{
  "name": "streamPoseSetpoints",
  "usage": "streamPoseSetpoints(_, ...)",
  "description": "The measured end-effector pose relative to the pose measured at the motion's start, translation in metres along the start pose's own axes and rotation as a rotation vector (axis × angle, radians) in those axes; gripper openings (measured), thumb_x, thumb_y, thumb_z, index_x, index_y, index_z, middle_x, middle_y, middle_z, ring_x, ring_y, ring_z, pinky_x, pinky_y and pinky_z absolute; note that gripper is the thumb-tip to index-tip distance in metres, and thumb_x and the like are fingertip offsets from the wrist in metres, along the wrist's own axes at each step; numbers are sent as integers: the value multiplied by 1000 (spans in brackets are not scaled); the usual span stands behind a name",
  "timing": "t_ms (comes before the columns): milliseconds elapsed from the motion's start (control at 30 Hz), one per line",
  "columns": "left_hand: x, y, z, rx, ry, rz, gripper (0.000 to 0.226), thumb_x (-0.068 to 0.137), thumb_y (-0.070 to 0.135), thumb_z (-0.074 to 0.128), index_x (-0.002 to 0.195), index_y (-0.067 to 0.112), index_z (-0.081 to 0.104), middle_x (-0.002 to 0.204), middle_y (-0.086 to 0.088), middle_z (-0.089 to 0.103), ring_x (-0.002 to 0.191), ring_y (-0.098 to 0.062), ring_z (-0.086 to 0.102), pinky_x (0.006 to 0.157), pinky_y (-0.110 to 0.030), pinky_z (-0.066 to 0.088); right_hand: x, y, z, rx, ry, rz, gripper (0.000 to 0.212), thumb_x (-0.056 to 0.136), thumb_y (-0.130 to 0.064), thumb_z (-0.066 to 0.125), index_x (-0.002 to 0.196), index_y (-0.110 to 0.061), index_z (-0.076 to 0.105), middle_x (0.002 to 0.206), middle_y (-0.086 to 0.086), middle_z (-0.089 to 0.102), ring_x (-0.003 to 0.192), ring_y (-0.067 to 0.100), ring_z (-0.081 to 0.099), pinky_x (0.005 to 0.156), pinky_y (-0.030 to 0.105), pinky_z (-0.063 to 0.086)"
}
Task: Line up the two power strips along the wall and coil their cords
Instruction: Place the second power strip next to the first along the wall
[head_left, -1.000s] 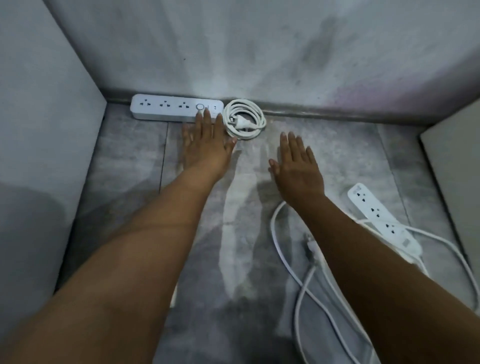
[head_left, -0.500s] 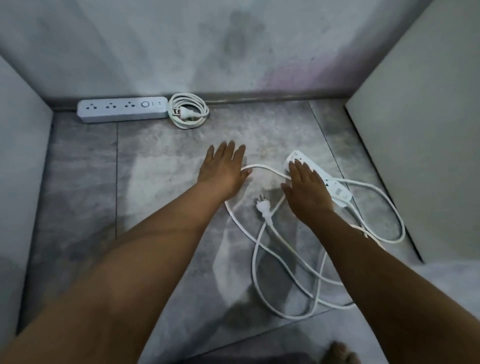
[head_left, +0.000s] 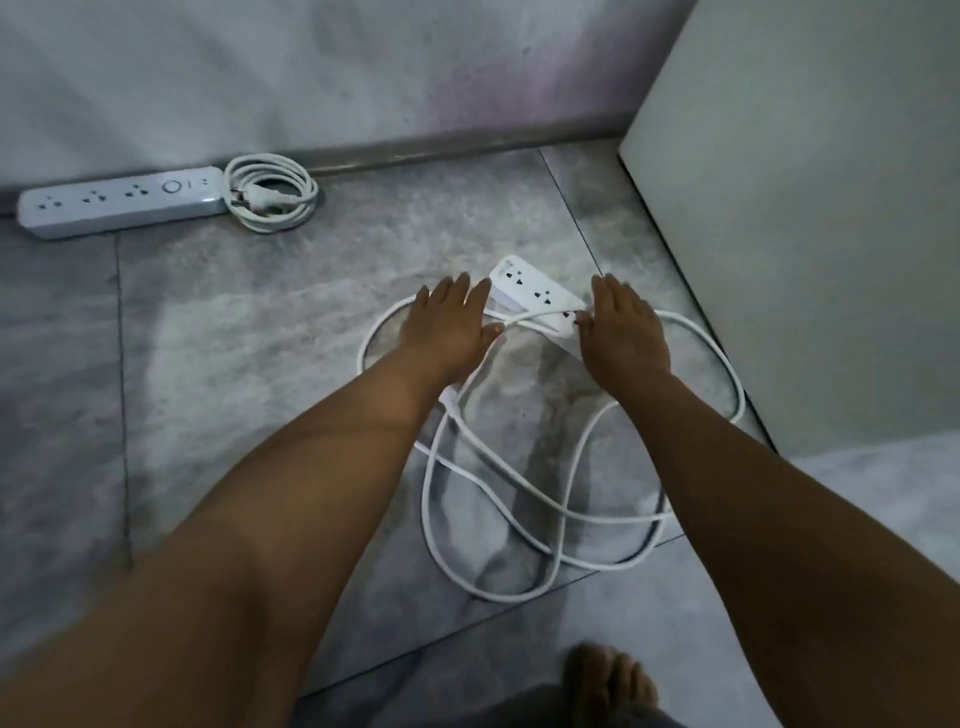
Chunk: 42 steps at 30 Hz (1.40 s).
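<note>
One white power strip (head_left: 119, 202) lies along the base of the back wall, with its cord wound into a neat coil (head_left: 272, 200) at its right end. The second white power strip (head_left: 530, 293) lies at an angle out on the floor, apart from the wall. Its long white cord (head_left: 519, 483) sprawls in loose loops towards me. My left hand (head_left: 452, 327) hovers flat just left of this strip, thumb at the cord. My right hand (head_left: 623, 332) covers the strip's near end, fingers straight, thumb touching the cord. Neither hand visibly grips anything.
The floor is grey tile (head_left: 234, 338). A pale upright panel (head_left: 805, 208) closes off the right side close to the loose cord. A grey baseboard (head_left: 441, 150) runs along the back wall. My bare foot (head_left: 608, 680) stands at the bottom edge.
Both hands have left the strip by the wall and moved right and towards me, onto the second strip. The view has swung right with them.
</note>
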<state>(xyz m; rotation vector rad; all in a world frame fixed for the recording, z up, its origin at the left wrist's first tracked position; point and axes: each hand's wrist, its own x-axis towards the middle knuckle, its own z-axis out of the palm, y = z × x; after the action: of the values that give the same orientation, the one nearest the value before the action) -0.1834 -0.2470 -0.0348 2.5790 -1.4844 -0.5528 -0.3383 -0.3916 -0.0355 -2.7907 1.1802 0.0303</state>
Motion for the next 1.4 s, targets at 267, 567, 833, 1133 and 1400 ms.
streamPoseSetpoints(267, 24, 22, 20, 41, -42, 6, 66, 101, 47, 36, 154, 12, 18, 160, -14, 22, 147, -31, 19, 119, -48, 16, 15, 36, 3, 132, -38, 72, 44, 93, -12, 51, 136, -4, 50, 132, 20, 56, 121, 38, 52, 100, 43, 39)
streamPoseSetpoints(567, 30, 20, 13, 50, 19, -12, 61, 102, 37, 39, 154, 12, 19, 159, -14, 24, 147, -31, 21, 118, -48, 15, 33, 64, -8, 172, -156, 83, 32, 92, -6, 50, 120, -15, 64, 123, 14, 64, 118, 34, 54, 93, 35, 42)
streamPoseSetpoints(833, 47, 17, 4, 90, 40, 12, 62, 101, 24, 45, 156, 26, 14, 163, -9, 14, 149, -31, 12, 119, -48, 9, 21, 57, -16, 233, -133, 85, 16, 96, -20, 47, 104, -17, 60, 109, 13, 69, 102, 34, 61, 81, 33, 42)
streamPoseSetpoints(1133, 69, 13, -19, 244, -69, 185, 77, 95, 35, 59, 156, 28, 12, 165, 0, 4, 151, -25, 0, 121, -47, 3, 1, 35, -20, 237, -162, 54, 38, 90, -23, 64, 125, -11, 53, 126, 17, 46, 100, 36, 60, 84, 38, 46)
streamPoseSetpoints(1400, 85, 18, -11, 236, -83, 251, 81, 88, 36, 68, 153, 18, 24, 157, -7, 29, 145, -27, 22, 120, -45, 8, 0, 37, -14, 275, -178, 71, 47, 90, -26, 67, 129, -9, 49, 131, 17, 42, 102, 35, 60, 85, 35, 46)
